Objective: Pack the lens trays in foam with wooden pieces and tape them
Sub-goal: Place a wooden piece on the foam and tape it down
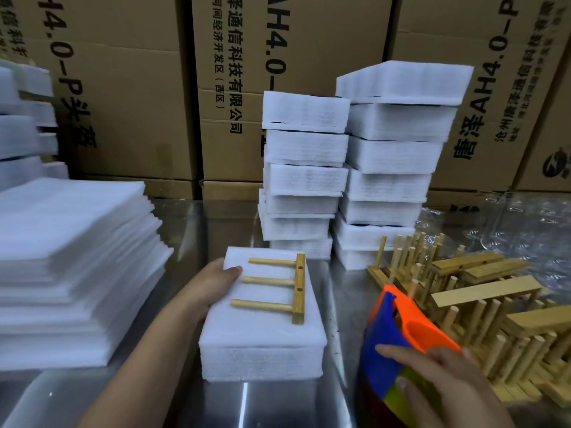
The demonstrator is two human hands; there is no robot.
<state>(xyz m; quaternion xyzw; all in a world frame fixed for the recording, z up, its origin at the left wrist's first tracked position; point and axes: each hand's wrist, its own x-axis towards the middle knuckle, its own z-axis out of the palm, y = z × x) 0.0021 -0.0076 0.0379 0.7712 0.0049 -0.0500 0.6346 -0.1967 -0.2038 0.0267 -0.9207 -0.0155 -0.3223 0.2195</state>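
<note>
- Foam pack (262,332), near front edge of table (216,223): 1 pc.
- Wooden piece (298,288) on top of it: 1 pc, w/ 1 bar, 3 dowels, 2 holes visible.
- Finished packs, back of table: 2 stacks. Left stack (304,180) approx. 6 pcs; right stack (392,156) approx. 7 pcs.
- Loose wooden pieces (482,298), right edge: 1 pile; qty too jumbled to count.
- Foam sheets (68,261), left edge: 1 stack; sheet qty not countable.
- Tape dispenser (383,329): 1 pc.
- Cartons (129,103) behind table: min. 3 columns.
- Hands: 2, i.e. left hand (216,284) and right hand (438,381).
</note>
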